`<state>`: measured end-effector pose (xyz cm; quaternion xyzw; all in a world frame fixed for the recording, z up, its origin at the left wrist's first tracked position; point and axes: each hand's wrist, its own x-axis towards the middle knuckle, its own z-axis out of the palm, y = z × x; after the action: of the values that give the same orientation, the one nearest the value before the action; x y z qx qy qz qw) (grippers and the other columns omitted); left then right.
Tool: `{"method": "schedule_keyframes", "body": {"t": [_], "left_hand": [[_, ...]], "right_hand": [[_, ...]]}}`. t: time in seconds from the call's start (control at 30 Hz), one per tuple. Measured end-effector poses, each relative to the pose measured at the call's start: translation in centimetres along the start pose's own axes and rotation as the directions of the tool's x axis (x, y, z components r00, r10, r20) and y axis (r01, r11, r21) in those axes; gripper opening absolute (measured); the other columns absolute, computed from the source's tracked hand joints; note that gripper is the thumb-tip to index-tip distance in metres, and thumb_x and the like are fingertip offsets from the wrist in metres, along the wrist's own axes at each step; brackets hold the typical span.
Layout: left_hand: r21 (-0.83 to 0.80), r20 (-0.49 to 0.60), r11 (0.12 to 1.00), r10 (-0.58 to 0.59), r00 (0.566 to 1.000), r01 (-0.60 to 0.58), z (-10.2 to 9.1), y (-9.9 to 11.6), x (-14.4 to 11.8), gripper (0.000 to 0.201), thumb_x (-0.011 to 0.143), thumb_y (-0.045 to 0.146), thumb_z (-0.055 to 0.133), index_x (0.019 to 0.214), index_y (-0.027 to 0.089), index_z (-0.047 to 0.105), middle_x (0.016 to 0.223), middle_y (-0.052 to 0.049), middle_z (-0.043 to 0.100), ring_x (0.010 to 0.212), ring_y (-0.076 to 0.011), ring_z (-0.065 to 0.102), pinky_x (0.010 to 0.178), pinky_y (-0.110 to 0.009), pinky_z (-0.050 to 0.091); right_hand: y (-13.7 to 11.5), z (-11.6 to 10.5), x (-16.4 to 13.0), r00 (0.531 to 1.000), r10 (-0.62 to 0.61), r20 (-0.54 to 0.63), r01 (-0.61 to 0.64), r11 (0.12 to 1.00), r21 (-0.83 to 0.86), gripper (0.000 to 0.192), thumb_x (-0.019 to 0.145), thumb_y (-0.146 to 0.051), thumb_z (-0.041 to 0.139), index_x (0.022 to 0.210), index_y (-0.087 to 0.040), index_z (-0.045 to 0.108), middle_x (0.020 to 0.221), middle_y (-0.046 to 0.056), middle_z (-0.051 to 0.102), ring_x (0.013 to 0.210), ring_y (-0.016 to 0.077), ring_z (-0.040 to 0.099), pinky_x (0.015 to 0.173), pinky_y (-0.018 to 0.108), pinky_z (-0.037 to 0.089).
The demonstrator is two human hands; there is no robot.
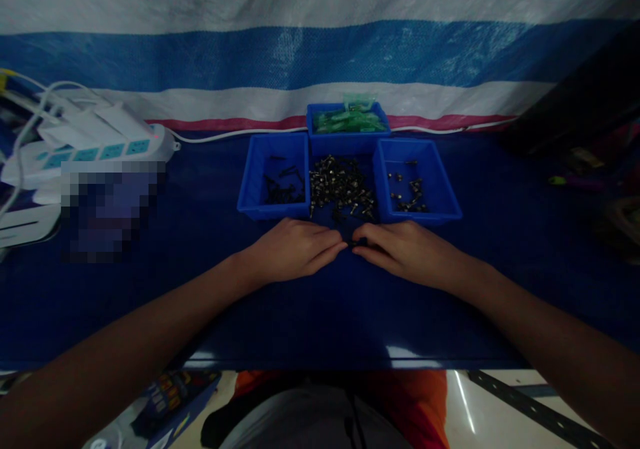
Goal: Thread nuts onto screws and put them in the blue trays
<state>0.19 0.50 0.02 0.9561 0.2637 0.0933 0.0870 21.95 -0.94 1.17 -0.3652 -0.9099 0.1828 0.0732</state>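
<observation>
My left hand (295, 248) and my right hand (403, 248) rest on the dark blue table (320, 302), fingertips meeting just in front of a loose pile of small metal screws (340, 188). Between the fingertips a small dark part (351, 243) is pinched; which hand grips it I cannot tell. A blue bin on the left (273, 182) holds a few dark screws. A blue bin on the right (415, 181) holds a few small fasteners. A third blue bin (347, 126) behind the pile holds green plastic pieces.
A white power strip (95, 152) with plugs and cables lies at the far left. A striped white and blue tarp (320, 56) hangs behind the table. Dark clutter (595, 162) sits at the far right. The table's front edge (320, 362) runs near my lap.
</observation>
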Motion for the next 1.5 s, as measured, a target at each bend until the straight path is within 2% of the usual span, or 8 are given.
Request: {"method": "schedule_keyframes", "body": {"t": [0.37,0.57,0.7,0.93,1.13,1.23,1.37,1.5], "left_hand": [[-0.009,0.027,1.000,-0.019,0.999,0.019,-0.21,0.07,0.02,0.026,0.091,0.032,0.033,0.084,0.018,0.053,0.072,0.001,0.058,0.066,-0.0107,0.056,0.061,-0.021,0.041],[0.026,0.017,1.000,-0.014,1.000,0.014,-0.13,0.12,0.04,0.031,0.092,0.031,0.030,0.078,0.016,0.053,0.071,0.000,0.058,0.066,-0.0105,0.056,0.062,-0.021,0.041],[0.012,0.009,0.999,-0.038,0.999,0.038,-0.19,0.23,0.14,0.033,0.092,0.032,0.030,0.077,0.016,0.053,0.069,0.000,0.058,0.065,-0.0102,0.057,0.061,-0.021,0.041],[-0.040,-0.007,0.999,-0.031,1.000,0.031,-0.10,0.04,0.01,0.025,0.091,0.032,0.033,0.091,0.018,0.054,0.074,0.001,0.059,0.069,-0.0101,0.058,0.062,-0.020,0.042],[-0.020,0.000,0.999,-0.028,1.000,0.028,-0.13,0.08,0.04,0.030,0.092,0.030,0.030,0.081,0.016,0.054,0.070,0.000,0.058,0.065,-0.0096,0.056,0.060,-0.020,0.041],[-0.004,0.004,0.999,-0.040,0.999,0.040,-0.25,0.19,0.15,0.030,0.092,0.030,0.030,0.079,0.016,0.053,0.068,0.001,0.057,0.062,-0.0096,0.056,0.058,-0.020,0.040],[-0.045,0.007,0.997,-0.057,0.998,0.057,-0.22,0.20,0.13,0.026,0.092,0.033,0.032,0.086,0.016,0.052,0.074,0.001,0.058,0.068,-0.0099,0.057,0.061,-0.020,0.041],[-0.056,-0.050,0.997,-0.048,0.998,0.045,0.09,0.10,0.02,0.023,0.091,0.032,0.035,0.096,0.018,0.053,0.079,0.000,0.059,0.073,-0.0102,0.058,0.064,-0.019,0.042]], "right_hand": [[-0.17,0.04,0.10,1.000,-0.017,0.002,0.017,0.999,-0.043,0.021,0.091,-0.029,0.035,0.097,-0.017,0.052,0.078,0.001,0.062,0.068,0.0130,0.059,0.062,0.024,0.040],[-0.23,-0.03,0.03,1.000,-0.019,-0.005,0.019,1.000,-0.019,0.024,0.091,-0.033,0.036,0.098,-0.017,0.052,0.079,0.002,0.062,0.070,0.0127,0.059,0.063,0.023,0.040],[-0.23,0.00,0.04,0.999,-0.030,-0.021,0.029,0.999,-0.032,0.022,0.091,-0.031,0.036,0.092,-0.017,0.053,0.075,0.001,0.060,0.066,0.0122,0.058,0.060,0.023,0.039],[-0.27,0.02,0.07,1.000,-0.023,-0.017,0.022,0.998,-0.051,0.025,0.091,-0.032,0.034,0.085,-0.017,0.053,0.070,0.001,0.059,0.063,0.0123,0.056,0.059,0.024,0.038],[-0.37,-0.02,-0.06,0.999,0.023,-0.037,-0.023,1.000,0.001,0.024,0.090,-0.034,0.039,0.103,-0.017,0.049,0.081,0.003,0.063,0.069,0.0137,0.060,0.061,0.023,0.041],[-0.35,0.02,-0.03,0.999,0.004,-0.040,-0.006,0.999,-0.040,0.023,0.091,-0.031,0.036,0.102,-0.017,0.050,0.080,0.003,0.063,0.068,0.0134,0.060,0.060,0.023,0.040],[-0.35,0.09,0.08,0.999,-0.007,-0.033,0.004,0.997,-0.080,0.025,0.092,-0.031,0.032,0.096,-0.016,0.052,0.074,0.002,0.061,0.064,0.0126,0.058,0.059,0.023,0.038],[-0.38,0.09,0.07,0.999,-0.020,-0.040,0.017,0.997,-0.082,0.027,0.093,-0.031,0.030,0.094,-0.017,0.053,0.072,0.001,0.060,0.062,0.0118,0.056,0.057,0.024,0.036]]}}
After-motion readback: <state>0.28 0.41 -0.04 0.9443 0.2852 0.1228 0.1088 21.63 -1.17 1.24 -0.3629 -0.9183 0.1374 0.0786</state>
